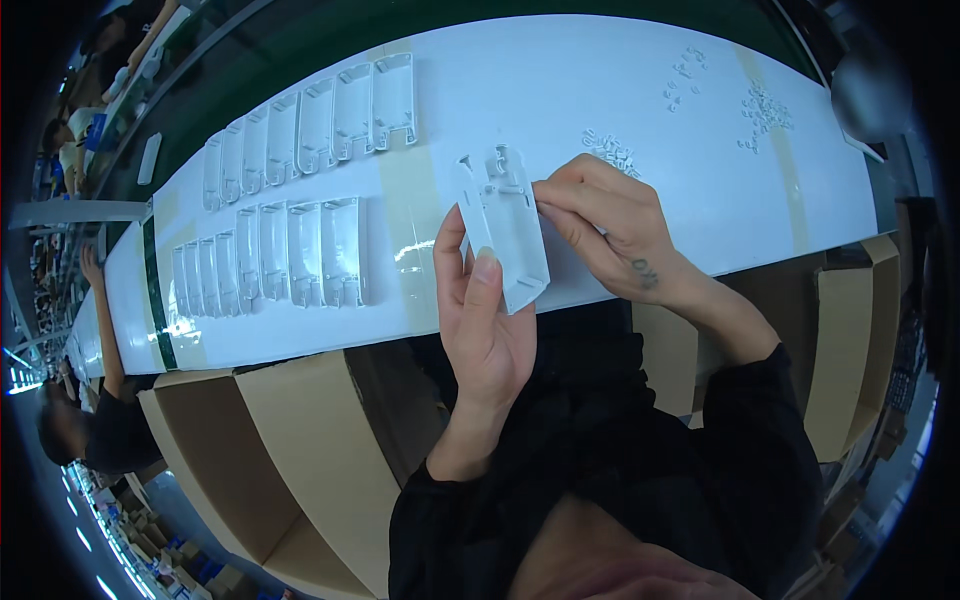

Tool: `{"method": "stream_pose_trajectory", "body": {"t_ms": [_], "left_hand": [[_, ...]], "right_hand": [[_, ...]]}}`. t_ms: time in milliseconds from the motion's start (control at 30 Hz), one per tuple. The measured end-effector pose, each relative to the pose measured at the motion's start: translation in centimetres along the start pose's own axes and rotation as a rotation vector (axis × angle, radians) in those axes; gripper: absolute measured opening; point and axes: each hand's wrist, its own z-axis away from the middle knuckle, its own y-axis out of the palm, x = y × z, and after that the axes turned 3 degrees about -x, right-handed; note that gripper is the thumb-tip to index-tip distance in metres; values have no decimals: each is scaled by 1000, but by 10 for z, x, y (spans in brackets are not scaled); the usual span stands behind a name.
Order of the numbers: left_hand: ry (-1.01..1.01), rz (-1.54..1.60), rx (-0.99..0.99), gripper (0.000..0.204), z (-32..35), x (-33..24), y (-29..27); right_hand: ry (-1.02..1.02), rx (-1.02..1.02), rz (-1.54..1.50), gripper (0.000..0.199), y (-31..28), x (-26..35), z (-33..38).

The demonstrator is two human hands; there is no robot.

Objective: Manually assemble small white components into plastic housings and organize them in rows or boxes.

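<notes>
Both hands are on one white plastic housing, held up off the table edge in the middle of the view. My left hand grips it from below, thumb lying up along its near face and fingers wrapped behind its left edge. My right hand comes in from the right with its fingertips pinched narrow against the housing's right rim, near the top; whether a small piece sits between them I cannot tell.

Judging from that pinch, I am at the fitting step, pressing or seating something into the rim. The next move calls for a steady left grip and a firm, square push from the right fingertips so the shell does not twist.

Beyond the hands, on the white table, two rows of identical housings lie side by side to the left, one far row and one near row. Small white clips are scattered far right, with another little cluster just behind my right hand. Cardboard boxes stand below the near edge, and another person's arm reaches in at far left.
</notes>
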Motion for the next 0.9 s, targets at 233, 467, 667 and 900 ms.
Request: {"method": "stream_pose_trajectory", "body": {"t_ms": [233,467,667,900], "left_hand": [[26,-81,-3,52,1,5,-6],[47,-182,-12,51,5,7,-10],[32,-193,28,50,5,8,-10],[-27,-189,99,45,0,7,-9]], "right_hand": [[443,-44,-252,11,6,13,8],[564,33,-342,11,-7,20,1],[599,-1,-612,11,-8,28,-1],[452,-36,-746,10,-5,17,7]]}}
